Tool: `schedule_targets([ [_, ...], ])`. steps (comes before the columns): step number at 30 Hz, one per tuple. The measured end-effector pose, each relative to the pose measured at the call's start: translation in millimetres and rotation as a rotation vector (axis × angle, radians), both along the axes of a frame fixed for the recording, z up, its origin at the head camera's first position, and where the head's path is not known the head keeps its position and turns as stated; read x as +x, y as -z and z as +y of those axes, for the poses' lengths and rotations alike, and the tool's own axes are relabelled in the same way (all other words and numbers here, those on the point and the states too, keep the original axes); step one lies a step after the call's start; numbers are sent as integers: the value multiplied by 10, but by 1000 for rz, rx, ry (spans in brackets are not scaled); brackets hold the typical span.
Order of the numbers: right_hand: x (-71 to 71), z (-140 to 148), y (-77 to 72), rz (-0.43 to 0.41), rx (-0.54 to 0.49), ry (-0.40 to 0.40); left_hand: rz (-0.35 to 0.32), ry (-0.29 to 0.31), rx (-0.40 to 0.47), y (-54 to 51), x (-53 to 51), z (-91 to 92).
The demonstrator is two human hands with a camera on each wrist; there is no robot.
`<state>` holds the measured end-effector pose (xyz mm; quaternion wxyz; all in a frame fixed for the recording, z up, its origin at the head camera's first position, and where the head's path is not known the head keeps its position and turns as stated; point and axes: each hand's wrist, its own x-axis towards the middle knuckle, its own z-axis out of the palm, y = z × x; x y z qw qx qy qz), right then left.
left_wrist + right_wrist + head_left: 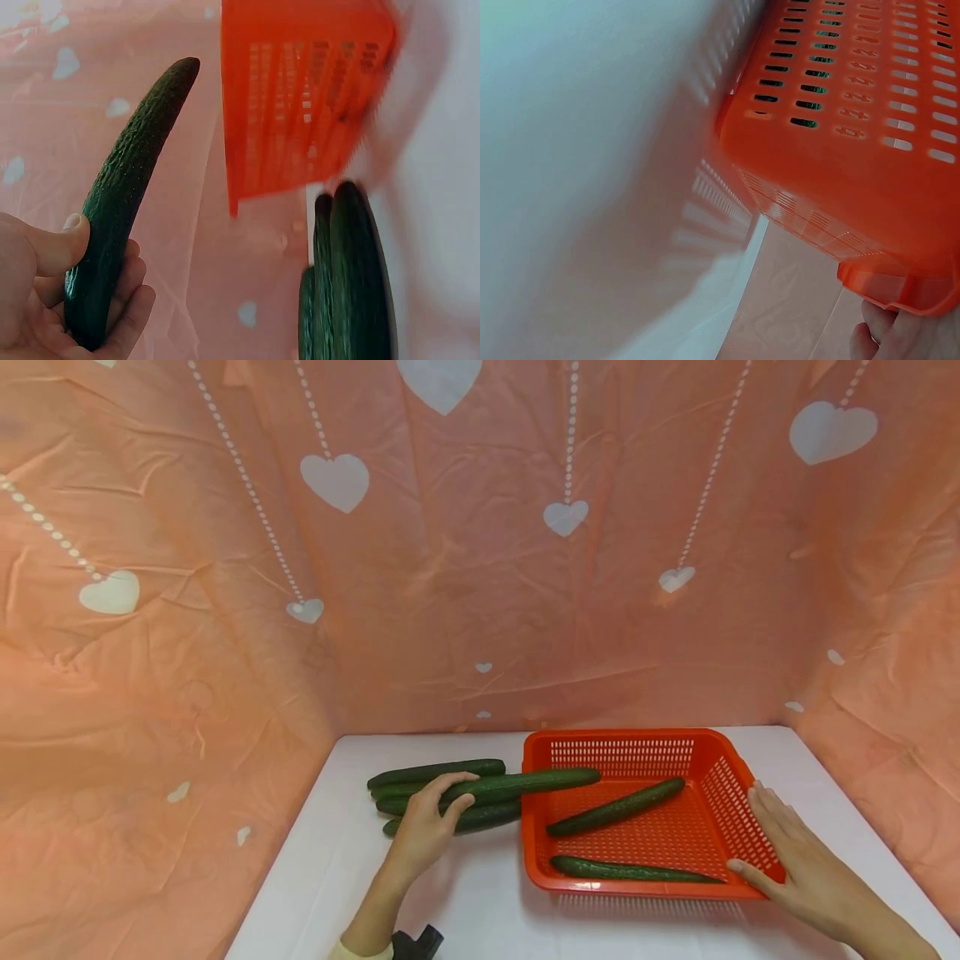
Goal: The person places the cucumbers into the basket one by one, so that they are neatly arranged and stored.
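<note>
My left hand grips a dark green cucumber near one end, thumb on one side and fingers curled round the other. Its free end points right, raised over the left rim of a red plastic basket. Inside the basket lie two cucumbers, one slanting across the middle and one along the near wall. My right hand rests on the basket's right rim, fingers extended and thumb at the near corner. In the right wrist view, only part of that hand shows beside the rim.
Several more cucumbers lie in a pile left of the basket, partly behind my left hand. Both pile and basket are on a white tabletop. Pinkish-orange cloth with white hearts surrounds the table at the back and sides.
</note>
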<state>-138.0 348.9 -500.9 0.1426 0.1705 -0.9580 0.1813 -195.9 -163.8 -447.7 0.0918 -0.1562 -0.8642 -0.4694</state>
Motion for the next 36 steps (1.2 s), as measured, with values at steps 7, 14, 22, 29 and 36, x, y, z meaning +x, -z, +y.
schedule_targets([
  [7, -2, -7, -3, 12, 4, 0, 10, 92, -17, -27, -47, 330],
  [14, 4, -2, 0, -4, -2, 2, -18, 150, -72, -25, -85, 634],
  [22, -4, 1, 0, 3, -11, -3, -30, 192, -120, 18, -107, 909],
  [29, -1, -6, -5, -12, -3, 0, -37, 210, -186, 87, -124, 1075],
  [36, -2, 2, -10, -14, 4, 1, -14, 224, -248, 117, -132, 1239],
])
